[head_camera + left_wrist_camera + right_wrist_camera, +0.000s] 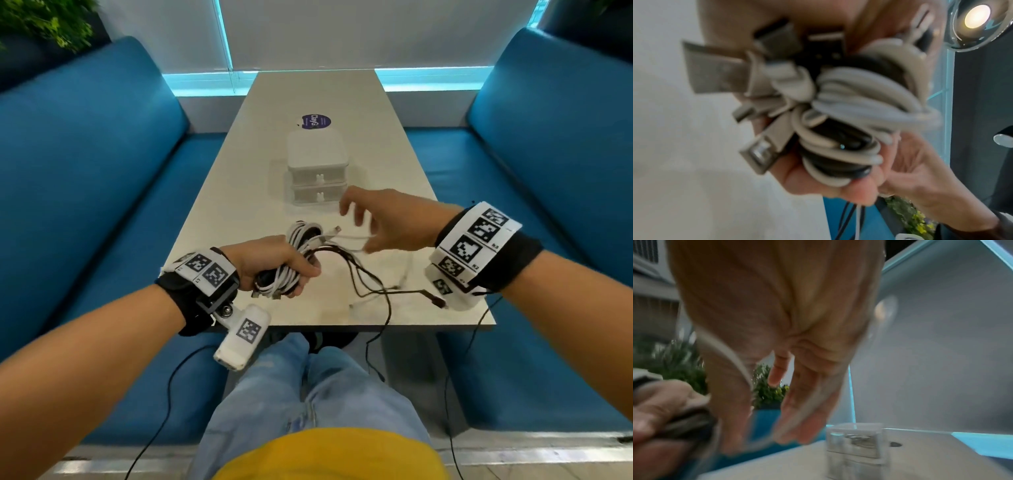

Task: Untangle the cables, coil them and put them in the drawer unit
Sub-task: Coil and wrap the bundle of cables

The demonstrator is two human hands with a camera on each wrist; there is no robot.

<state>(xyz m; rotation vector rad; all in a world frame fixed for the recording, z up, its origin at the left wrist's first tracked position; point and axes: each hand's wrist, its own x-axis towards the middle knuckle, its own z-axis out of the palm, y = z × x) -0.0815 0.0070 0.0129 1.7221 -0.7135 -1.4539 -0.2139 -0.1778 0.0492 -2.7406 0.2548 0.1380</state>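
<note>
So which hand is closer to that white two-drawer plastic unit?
Right. The right hand hovers just beside the white two-drawer plastic unit; the left hand is nearer the person, gripping the cable bundle.

White cables [294, 270] mix with black cables [363, 274] on the pale beige table [246, 164]. The far drawer unit [317, 168] is frosted white, a purple sticker [315, 121] beyond. Blue seats [102, 171] flank both sides; black-and-white checked wristbands [476, 236].

Bare forearms, black wrist straps [191, 305] bearing white fiducial-marker panels [478, 236] — a white camera pod [241, 337] under the left wrist — faded blue jeans [308, 387], yellow top [329, 455].
</note>
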